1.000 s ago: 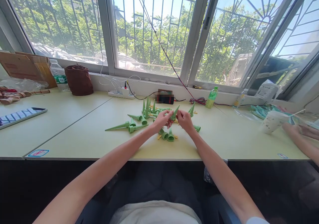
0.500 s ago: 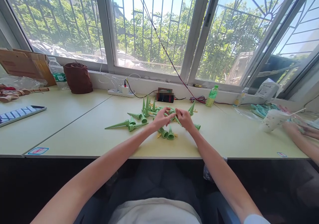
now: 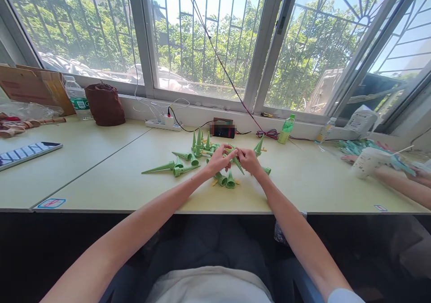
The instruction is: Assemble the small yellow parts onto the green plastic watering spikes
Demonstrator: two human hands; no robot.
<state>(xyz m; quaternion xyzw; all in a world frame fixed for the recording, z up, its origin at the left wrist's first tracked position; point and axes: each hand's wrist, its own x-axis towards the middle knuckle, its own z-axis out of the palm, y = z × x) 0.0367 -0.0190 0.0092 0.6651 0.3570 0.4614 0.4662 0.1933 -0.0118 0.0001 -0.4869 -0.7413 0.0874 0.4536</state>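
My left hand (image 3: 219,160) and my right hand (image 3: 248,161) meet over the middle of the table, fingers closed on one green plastic watering spike (image 3: 239,164). Its pointed end slants down toward me between the hands; the fingers hide its upper part. Around them are several more green spikes. Some stand point up, like the upright spike (image 3: 198,144) behind my left hand. A long spike (image 3: 158,168) lies to the left, and a spike with its open end toward me (image 3: 230,180) sits just below my hands. Small yellow pieces (image 3: 237,182) show beside some spikes.
A phone-like device (image 3: 222,130) and a green bottle (image 3: 286,129) stand at the back, near a power strip (image 3: 164,124). A brown bag (image 3: 104,104) and a phone (image 3: 28,154) are on the left. At right, another person's arms (image 3: 400,184) reach past a white cup (image 3: 369,163).
The spike between my hands has shifted slightly, and more of its pointed end shows. My hands stay nearly in place. The other person's hands at right have moved farther back behind the cup.
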